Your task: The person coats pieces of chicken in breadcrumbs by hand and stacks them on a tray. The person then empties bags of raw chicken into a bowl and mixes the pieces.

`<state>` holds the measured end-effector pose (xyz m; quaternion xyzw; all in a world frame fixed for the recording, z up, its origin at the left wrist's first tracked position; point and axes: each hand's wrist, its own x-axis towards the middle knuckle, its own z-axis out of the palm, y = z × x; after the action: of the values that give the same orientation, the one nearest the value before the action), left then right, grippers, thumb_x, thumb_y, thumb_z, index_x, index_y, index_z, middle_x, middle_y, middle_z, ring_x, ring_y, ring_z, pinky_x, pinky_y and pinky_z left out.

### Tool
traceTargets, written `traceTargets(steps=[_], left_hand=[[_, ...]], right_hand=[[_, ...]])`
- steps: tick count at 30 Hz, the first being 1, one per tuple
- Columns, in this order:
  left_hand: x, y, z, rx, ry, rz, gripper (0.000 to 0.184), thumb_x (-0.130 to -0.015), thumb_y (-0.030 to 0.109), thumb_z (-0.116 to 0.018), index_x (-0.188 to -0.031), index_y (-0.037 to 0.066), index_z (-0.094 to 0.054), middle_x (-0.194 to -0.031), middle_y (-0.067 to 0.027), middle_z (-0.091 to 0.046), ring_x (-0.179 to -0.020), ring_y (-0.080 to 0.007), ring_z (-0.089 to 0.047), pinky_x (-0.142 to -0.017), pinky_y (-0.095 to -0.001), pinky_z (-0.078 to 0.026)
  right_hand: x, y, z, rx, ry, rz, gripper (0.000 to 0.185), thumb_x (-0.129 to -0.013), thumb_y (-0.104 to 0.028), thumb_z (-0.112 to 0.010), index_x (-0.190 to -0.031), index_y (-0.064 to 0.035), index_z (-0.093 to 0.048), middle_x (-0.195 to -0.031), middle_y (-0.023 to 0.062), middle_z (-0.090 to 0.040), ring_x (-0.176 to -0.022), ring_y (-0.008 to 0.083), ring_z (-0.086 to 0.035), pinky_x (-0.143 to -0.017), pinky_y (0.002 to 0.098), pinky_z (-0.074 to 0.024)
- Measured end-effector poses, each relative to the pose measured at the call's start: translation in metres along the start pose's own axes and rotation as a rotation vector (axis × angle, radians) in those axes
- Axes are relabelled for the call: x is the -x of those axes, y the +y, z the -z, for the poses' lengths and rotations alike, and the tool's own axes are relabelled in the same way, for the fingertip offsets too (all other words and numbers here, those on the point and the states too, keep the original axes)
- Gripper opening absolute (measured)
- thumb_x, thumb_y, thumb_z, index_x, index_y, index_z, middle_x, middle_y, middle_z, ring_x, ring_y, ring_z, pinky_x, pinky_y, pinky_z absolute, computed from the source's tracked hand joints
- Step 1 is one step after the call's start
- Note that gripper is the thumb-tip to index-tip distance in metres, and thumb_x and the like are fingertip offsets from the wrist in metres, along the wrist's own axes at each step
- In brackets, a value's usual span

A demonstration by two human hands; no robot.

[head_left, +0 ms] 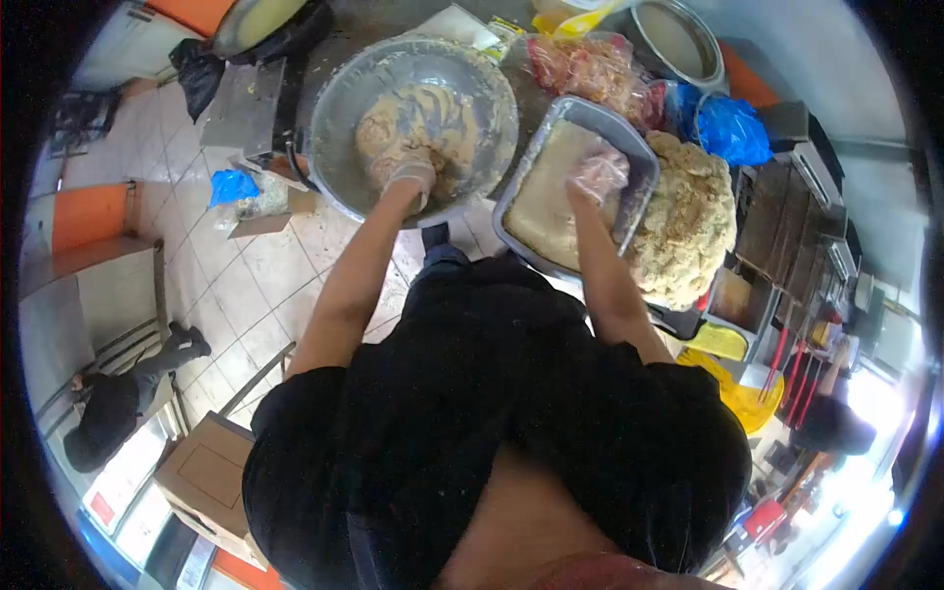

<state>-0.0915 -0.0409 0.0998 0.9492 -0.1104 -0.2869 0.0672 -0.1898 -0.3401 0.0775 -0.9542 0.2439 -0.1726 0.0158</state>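
Note:
My left hand (408, 172), in a clear glove, reaches into a large round metal bowl (334, 98) smeared with wet beige batter. Its fingers are hidden in a lumpy, coated mass. My right hand (598, 175), gloved in clear plastic, is over a grey rectangular tub (644, 162) of pale flour-like powder; its fingers are blurred. Right of the tub lies a big heap of crumbly yellowish dough or coated food (685, 221).
Plastic bags of reddish food (590, 74), a blue bag (733, 128) and a metal pot (678, 39) stand behind the tub. A cardboard box (211, 482) is at lower left. Two other people (108, 408) are at the far sides.

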Motion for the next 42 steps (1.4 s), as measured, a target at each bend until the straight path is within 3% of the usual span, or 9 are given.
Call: traceTargets(steps=[5, 9, 13, 14, 17, 26, 29, 39, 42], left_hand=[[-0.082, -0.041, -0.114, -0.044, 0.155, -0.117, 0.041, -0.081, 0.014, -0.059, -0.121, 0.007, -0.059, -0.123, -0.0227, -0.058, -0.116, -0.0356, -0.056, -0.101, -0.0452, -0.040], [-0.006, -0.008, -0.020, -0.093, 0.227, -0.195, 0.036, -0.081, 0.011, -0.057, -0.117, 0.007, -0.062, -0.119, -0.0226, -0.060, -0.112, -0.0376, -0.058, -0.102, -0.0461, -0.039], [-0.025, -0.016, -0.028, 0.250, -0.028, 0.029, 0.039, -0.083, 0.010, -0.055, -0.122, 0.005, -0.058, -0.122, -0.0233, -0.058, -0.115, -0.0390, -0.056, -0.100, -0.0462, -0.040], [-0.021, -0.018, -0.035, 0.254, -0.043, 0.025, 0.039, -0.083, 0.010, -0.055, -0.122, 0.005, -0.058, -0.122, -0.0233, -0.058, -0.115, -0.0390, -0.056, -0.100, -0.0462, -0.040], [-0.033, -0.023, -0.037, 0.222, 0.001, -0.007, 0.041, -0.085, 0.014, -0.054, -0.126, 0.004, -0.054, -0.127, -0.0246, -0.054, -0.119, -0.0394, -0.052, -0.099, -0.0461, -0.042], [-0.043, -0.030, -0.057, 0.193, 0.116, -0.113, 0.045, -0.085, 0.016, -0.053, -0.128, 0.004, -0.050, -0.136, -0.0293, -0.043, -0.126, -0.0408, -0.044, -0.106, -0.0412, -0.037], [-0.020, -0.023, -0.029, 0.121, -0.003, -0.098, 0.045, -0.086, 0.018, -0.054, -0.129, 0.005, -0.050, -0.141, -0.0312, -0.034, -0.129, -0.0412, -0.041, -0.106, -0.0413, -0.037], [-0.039, -0.028, -0.055, -0.045, 0.033, -0.142, 0.047, -0.087, 0.008, -0.043, -0.134, 0.000, -0.042, -0.141, -0.0327, -0.033, -0.133, -0.0405, -0.035, -0.109, -0.0435, -0.032], [-0.023, -0.022, -0.034, -0.046, -0.035, -0.161, 0.049, -0.087, 0.009, -0.045, -0.134, -0.001, -0.042, -0.142, -0.0320, -0.033, -0.133, -0.0403, -0.035, -0.108, -0.0445, -0.034]], right_hand=[[-0.033, -0.008, 0.000, 0.162, -0.286, -0.378, 0.055, -0.078, -0.031, -0.061, -0.116, 0.0077, -0.050, -0.107, 0.0194, -0.052, -0.102, 0.0339, -0.049, -0.086, 0.0469, -0.0417], [-0.012, 0.004, -0.008, 0.267, 0.044, 0.074, 0.042, -0.074, -0.025, -0.069, -0.104, 0.0009, -0.056, -0.092, 0.0100, -0.058, -0.088, 0.0271, -0.056, -0.083, 0.0438, -0.0418], [-0.013, 0.048, -0.012, -1.152, -0.164, -0.036, 0.041, -0.068, -0.031, -0.075, -0.095, -0.0095, -0.053, -0.093, 0.0117, -0.055, -0.084, 0.0259, -0.054, -0.078, 0.0424, -0.0431], [-0.002, 0.049, -0.001, -1.345, -0.164, 0.489, 0.037, -0.077, -0.041, -0.068, -0.091, -0.0094, -0.056, -0.096, 0.0163, -0.059, -0.087, 0.0293, -0.058, -0.082, 0.0411, -0.0458], [0.033, 0.045, 0.028, 0.012, -0.876, 0.518, 0.047, -0.082, -0.052, -0.061, -0.098, -0.0085, -0.060, -0.105, 0.0176, -0.061, -0.096, 0.0291, -0.059, -0.088, 0.0421, -0.0455], [0.028, 0.068, 0.003, 0.771, -0.627, 0.983, 0.039, -0.085, -0.024, -0.064, -0.118, -0.0053, -0.058, -0.117, 0.0143, -0.060, -0.100, 0.0236, -0.062, -0.078, 0.0321, -0.0526], [0.010, 0.088, 0.015, -0.964, -0.923, -0.043, 0.039, -0.084, -0.019, -0.065, -0.120, -0.0057, -0.057, -0.113, 0.0098, -0.060, -0.097, 0.0182, -0.059, -0.080, 0.0292, -0.0499], [-0.034, 0.063, 0.106, -0.859, -1.320, 0.009, 0.052, -0.079, -0.024, -0.072, -0.123, -0.0005, -0.055, -0.115, 0.0143, -0.061, -0.108, 0.0221, -0.056, -0.095, 0.0324, -0.0434], [-0.043, 0.092, 0.031, -0.294, -0.886, 0.299, 0.063, -0.079, -0.034, -0.072, -0.130, -0.0025, -0.051, -0.127, 0.0179, -0.056, -0.115, 0.0270, -0.055, -0.101, 0.0361, -0.0406]])
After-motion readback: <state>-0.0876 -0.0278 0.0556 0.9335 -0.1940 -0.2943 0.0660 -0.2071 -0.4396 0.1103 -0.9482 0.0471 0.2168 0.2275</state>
